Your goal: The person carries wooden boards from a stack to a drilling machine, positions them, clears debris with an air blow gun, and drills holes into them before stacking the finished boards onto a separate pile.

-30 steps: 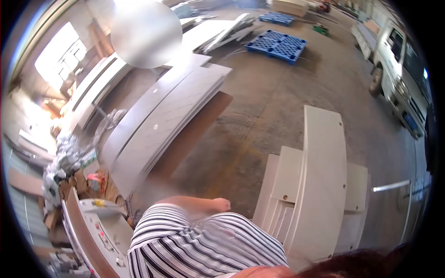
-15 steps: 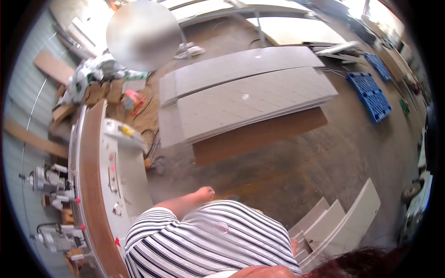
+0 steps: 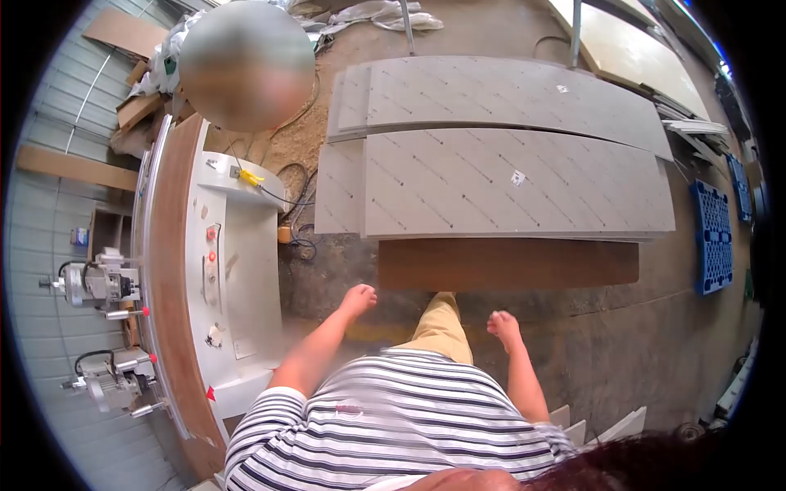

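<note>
Your left hand [image 3: 358, 301] and right hand [image 3: 503, 327] are loosely curled, narrow, apparently empty; the flat, grey, rectangular printed panels [image 3: 442, 180] lie stacked ahead, touched by neither.

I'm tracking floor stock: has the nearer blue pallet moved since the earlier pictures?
No, it seems: the nearer blue pallet lies off the same end of the grey panel stack as before; only the view has turned.
</note>
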Demonstrator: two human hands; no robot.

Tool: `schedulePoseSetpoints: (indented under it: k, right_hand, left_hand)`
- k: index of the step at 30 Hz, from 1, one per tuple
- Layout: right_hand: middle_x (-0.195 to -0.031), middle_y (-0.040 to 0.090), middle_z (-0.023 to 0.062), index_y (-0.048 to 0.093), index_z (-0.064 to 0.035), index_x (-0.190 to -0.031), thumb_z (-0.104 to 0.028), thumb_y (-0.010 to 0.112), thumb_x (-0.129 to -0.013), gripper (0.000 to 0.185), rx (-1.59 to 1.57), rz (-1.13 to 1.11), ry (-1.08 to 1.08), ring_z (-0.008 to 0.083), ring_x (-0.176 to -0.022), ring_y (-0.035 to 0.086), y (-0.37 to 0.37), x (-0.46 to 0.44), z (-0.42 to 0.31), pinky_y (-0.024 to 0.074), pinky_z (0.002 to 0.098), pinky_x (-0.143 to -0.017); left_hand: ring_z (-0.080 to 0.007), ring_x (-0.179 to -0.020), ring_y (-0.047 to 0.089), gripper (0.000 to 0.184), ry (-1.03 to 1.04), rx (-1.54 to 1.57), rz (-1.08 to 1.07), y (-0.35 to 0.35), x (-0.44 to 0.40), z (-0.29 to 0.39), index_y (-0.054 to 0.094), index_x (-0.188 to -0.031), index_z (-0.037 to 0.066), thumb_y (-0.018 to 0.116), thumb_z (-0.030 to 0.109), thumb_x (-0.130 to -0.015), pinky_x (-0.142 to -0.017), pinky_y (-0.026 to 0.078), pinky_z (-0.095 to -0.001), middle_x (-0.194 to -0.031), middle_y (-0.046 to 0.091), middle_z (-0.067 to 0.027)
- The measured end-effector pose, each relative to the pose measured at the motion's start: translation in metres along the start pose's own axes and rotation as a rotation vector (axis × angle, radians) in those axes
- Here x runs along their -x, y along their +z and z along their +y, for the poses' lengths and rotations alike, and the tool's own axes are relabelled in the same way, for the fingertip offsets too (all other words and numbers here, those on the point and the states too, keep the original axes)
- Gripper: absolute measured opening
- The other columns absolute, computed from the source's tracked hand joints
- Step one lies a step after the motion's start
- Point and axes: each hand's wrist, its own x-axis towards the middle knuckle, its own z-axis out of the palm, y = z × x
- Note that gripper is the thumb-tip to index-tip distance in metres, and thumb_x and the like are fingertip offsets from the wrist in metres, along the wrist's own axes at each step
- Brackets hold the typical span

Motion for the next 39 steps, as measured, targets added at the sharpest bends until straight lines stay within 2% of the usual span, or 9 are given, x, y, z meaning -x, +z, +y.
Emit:
schedulePoseSetpoints:
  k: [5,9,14,17,27,30,32,33,39]
  right_hand:
    - [-0.083,0.060,0.0076,0.053,-0.0029,-0.098,-0.027,0.053,-0.089,0.026,-0.434,-0.048,0.160,0.0154,-0.071,0.060,0.029,-0.118,-0.068,0.0503,0.0293,-0.061]
    - [-0.101,0.055,0.0122,0.047,0.0011,-0.110,-0.026,0.055,-0.087,0.036,-0.613,0.034,0.273,0.0236,-0.095,0.053,0.062,-0.179,-0.107,0.0456,0.0362,-0.082]
    - [-0.108,0.051,0.0136,0.045,-0.0003,-0.116,-0.027,0.056,-0.087,0.041,-0.740,0.111,0.298,0.0286,-0.104,0.047,0.077,-0.215,-0.113,0.0351,0.0432,-0.094]
    - [-0.116,0.047,0.0138,0.042,-0.0012,-0.121,-0.029,0.054,-0.088,0.045,-0.823,0.124,0.262,0.0307,-0.108,0.044,0.077,-0.213,-0.114,0.0313,0.0464,-0.098]
    - [-0.112,0.052,0.0090,0.041,-0.0069,-0.118,-0.022,0.058,-0.087,0.038,-1.002,0.332,0.147,0.0290,-0.100,0.052,0.081,-0.202,-0.089,0.0421,0.0536,-0.084]
    - [-0.110,0.053,0.0107,0.041,-0.0066,-0.117,-0.022,0.056,-0.088,0.036,-0.936,0.313,0.134,0.0282,-0.099,0.052,0.067,-0.162,-0.095,0.0436,0.0521,-0.082]
    - [-0.107,0.053,0.0120,0.044,-0.0044,-0.114,-0.020,0.054,-0.089,0.031,-0.814,0.327,0.142,0.0276,-0.097,0.054,0.054,-0.121,-0.088,0.0455,0.0513,-0.081]
    - [-0.107,0.053,0.0120,0.044,-0.0044,-0.114,-0.020,0.054,-0.089,0.031,-0.828,0.342,0.112,0.0276,-0.097,0.054,0.050,-0.099,-0.095,0.0455,0.0513,-0.081]
    - [-0.082,0.059,0.0135,0.049,0.0052,-0.095,-0.019,0.059,-0.080,0.030,-0.447,0.309,-0.044,0.0228,-0.063,0.063,0.063,0.052,-0.238,0.0540,0.0336,-0.050]
  left_hand:
    - [-0.0200,-0.091,0.057,0.033,0.108,-0.166,0.171,-0.018,-0.078,0.016,0.049,-0.117,0.004,0.049,0.021,-0.089,-0.080,0.046,-0.0330,-0.101,0.059,-0.0104]
    - [-0.0273,-0.102,0.052,0.045,0.254,-0.127,0.334,-0.015,-0.168,0.030,0.043,-0.126,0.001,0.053,0.021,-0.087,-0.090,0.041,-0.0355,-0.109,0.055,-0.0153]
    - [-0.0392,-0.100,0.050,0.041,-0.056,-0.622,0.603,-0.010,-0.200,0.086,0.053,-0.107,-0.005,0.059,0.026,-0.080,-0.089,0.039,-0.0439,-0.106,0.053,-0.0236]
    - [-0.0375,-0.095,0.051,0.033,0.165,-0.718,0.686,-0.008,-0.201,0.063,0.055,-0.094,-0.003,0.060,0.025,-0.079,-0.084,0.041,-0.0452,-0.100,0.053,-0.0220]
    - [-0.0372,-0.080,0.051,0.035,0.186,-0.454,0.317,0.015,-0.164,0.026,0.052,-0.077,0.000,0.054,0.034,-0.085,-0.075,0.041,-0.0445,-0.081,0.054,-0.0196]
    - [-0.0332,-0.088,0.053,0.039,0.080,-0.547,0.246,0.020,-0.152,0.012,0.053,-0.089,-0.002,0.047,0.036,-0.089,-0.079,0.042,-0.0423,-0.092,0.056,-0.0198]
    - [-0.0269,-0.100,0.053,0.044,0.172,0.207,0.072,0.031,-0.131,-0.004,0.051,-0.105,-0.005,0.040,0.036,-0.093,-0.085,0.041,-0.0396,-0.107,0.055,-0.0185]
    - [-0.0178,-0.103,0.048,0.044,0.229,0.187,-0.127,0.020,-0.113,-0.010,0.039,-0.123,0.000,0.037,0.033,-0.095,-0.090,0.038,-0.0327,-0.116,0.051,-0.0103]
    - [-0.0243,-0.091,0.056,0.045,-0.239,0.464,-0.260,-0.043,0.041,0.087,0.048,-0.114,-0.002,0.039,0.037,-0.094,-0.079,0.045,-0.0385,-0.104,0.058,-0.0124]
